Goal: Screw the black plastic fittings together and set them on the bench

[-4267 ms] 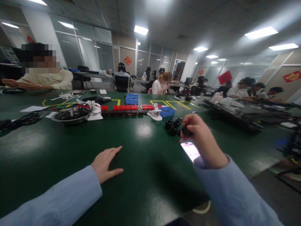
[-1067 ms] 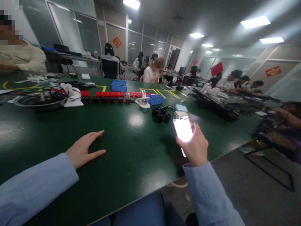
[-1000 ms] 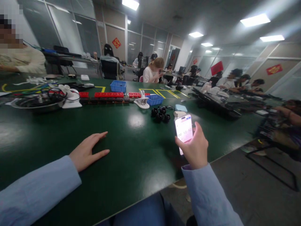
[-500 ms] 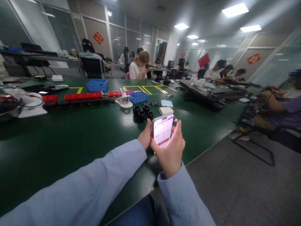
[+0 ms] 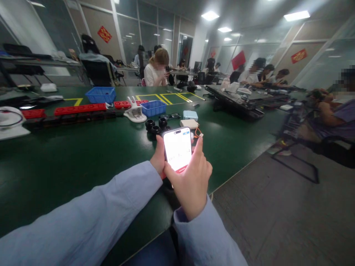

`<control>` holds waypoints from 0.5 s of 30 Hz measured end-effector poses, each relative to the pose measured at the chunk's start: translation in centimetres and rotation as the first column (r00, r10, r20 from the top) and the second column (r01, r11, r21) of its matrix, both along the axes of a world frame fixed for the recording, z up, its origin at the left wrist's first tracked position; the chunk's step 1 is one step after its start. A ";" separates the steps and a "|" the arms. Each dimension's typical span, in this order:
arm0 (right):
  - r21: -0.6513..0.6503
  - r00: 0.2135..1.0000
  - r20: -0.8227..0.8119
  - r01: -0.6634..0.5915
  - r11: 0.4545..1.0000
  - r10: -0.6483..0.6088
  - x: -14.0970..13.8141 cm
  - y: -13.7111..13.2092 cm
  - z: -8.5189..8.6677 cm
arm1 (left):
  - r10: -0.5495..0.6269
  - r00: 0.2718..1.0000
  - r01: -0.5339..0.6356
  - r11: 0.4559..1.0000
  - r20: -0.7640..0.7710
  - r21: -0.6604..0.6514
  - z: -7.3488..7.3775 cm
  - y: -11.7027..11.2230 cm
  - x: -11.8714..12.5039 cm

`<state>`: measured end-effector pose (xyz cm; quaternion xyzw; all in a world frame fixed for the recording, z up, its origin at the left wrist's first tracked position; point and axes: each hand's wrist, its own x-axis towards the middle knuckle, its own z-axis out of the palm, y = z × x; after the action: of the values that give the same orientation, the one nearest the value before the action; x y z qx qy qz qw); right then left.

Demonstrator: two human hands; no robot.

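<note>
A smartphone point(image 5: 177, 147) is held upright over the near part of the table, its bright screen facing me. Large digits and a red bar show on it, partly washed out. My left hand point(image 5: 158, 158) is closed around its left edge, most of the fingers hidden behind it. On the other side, my right hand point(image 5: 192, 177) grips the phone's lower right, thumb across the bottom of the screen and index finger pointing up beside the edge. Just beyond the phone stand several black cylindrical parts point(image 5: 155, 129) and a cream case point(image 5: 189, 124) with an orange cord point(image 5: 198, 131).
On the green table point(image 5: 97, 162) lie glasses point(image 5: 174, 116), a light-blue case point(image 5: 190, 115), blue bins point(image 5: 153, 108), a white stand point(image 5: 135, 112) and a red strip point(image 5: 80, 108). Black equipment point(image 5: 235, 103) stands at the right. Several people sit farther off.
The view has turned slightly right and down, so the table things sit farther left. Both hands still hold the phone, now lower left in view, and its screen looks whiter.
</note>
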<state>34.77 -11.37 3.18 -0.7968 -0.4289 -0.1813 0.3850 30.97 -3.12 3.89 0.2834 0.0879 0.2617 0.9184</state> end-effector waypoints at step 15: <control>0.279 0.909 0.138 -0.416 0.866 0.393 6.5 -0.8 1.9 | -0.082 0.995 0.077 0.994 -0.064 -0.076 -1.1 0.4 -0.1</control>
<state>41.27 -12.17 5.05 -0.6134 -0.5679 -0.1903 0.5148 30.84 -2.69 2.80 0.2613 0.1167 0.2121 0.9344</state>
